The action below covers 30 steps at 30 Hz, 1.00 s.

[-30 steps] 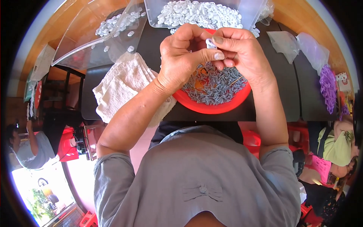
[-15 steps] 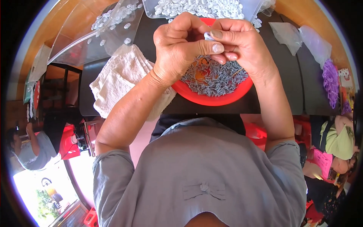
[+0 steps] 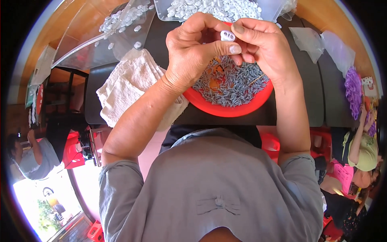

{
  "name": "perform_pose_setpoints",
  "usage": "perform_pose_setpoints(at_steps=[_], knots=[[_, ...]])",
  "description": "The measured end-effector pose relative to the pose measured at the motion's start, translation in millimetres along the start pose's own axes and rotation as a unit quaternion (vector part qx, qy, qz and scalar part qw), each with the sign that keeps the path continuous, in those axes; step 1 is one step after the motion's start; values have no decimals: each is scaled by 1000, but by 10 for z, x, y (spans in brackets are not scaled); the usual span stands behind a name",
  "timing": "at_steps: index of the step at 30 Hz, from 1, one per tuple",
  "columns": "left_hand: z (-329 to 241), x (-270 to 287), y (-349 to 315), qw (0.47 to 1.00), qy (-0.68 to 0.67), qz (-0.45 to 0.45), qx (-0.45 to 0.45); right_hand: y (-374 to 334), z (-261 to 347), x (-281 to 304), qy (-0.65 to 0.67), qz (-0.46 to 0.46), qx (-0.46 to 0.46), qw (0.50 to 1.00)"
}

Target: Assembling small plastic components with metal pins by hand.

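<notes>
Between the thumb and curled forefinger of my left hand [image 3: 191,52] is a small white oval plastic piece [image 3: 227,36], its face with two dark holes turned up. My right hand [image 3: 268,48] is close against its right side, thumb and fingers pinched together; whatever they hold is hidden. Below both hands stands a red bowl [image 3: 227,111] holding many small grey screw-like parts [image 3: 231,90]. A thin stick [image 3: 257,78] lies among them at the right.
A clear bin [image 3: 162,11] heaped with white pieces [image 3: 213,9] stands at the back. More lie on clear plastic sheeting [image 3: 80,44] at the left. A cream towel [image 3: 125,88] is left of the bowl. Plastic bags [image 3: 308,42] and a purple net [image 3: 353,92] lie right. Other people sit at both sides.
The white piece has turned so its two-holed face shows. My right thumb has shifted up off it, and my right hand has moved slightly right.
</notes>
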<state>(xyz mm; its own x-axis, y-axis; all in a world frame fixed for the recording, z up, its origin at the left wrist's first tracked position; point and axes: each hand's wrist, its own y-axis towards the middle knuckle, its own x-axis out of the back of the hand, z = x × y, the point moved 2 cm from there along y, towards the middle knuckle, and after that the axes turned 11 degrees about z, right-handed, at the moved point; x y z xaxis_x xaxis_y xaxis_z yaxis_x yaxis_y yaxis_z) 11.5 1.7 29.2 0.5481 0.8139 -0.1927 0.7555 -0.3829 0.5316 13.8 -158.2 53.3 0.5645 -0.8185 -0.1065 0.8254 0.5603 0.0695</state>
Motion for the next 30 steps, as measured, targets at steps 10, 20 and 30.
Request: perform_pose_setpoints(at_steps=[10, 20, 30], knots=[[72, 64, -7, 995, 87, 4, -42, -15, 2, 52, -57, 25, -2, 998], [-76, -20, -12, 997, 72, 14, -20, -36, 6, 75, -94, 11, 9, 996], [-33, 13, -31, 989, 141, 37, -15, -33, -54, 104, -59, 36, -8, 998]])
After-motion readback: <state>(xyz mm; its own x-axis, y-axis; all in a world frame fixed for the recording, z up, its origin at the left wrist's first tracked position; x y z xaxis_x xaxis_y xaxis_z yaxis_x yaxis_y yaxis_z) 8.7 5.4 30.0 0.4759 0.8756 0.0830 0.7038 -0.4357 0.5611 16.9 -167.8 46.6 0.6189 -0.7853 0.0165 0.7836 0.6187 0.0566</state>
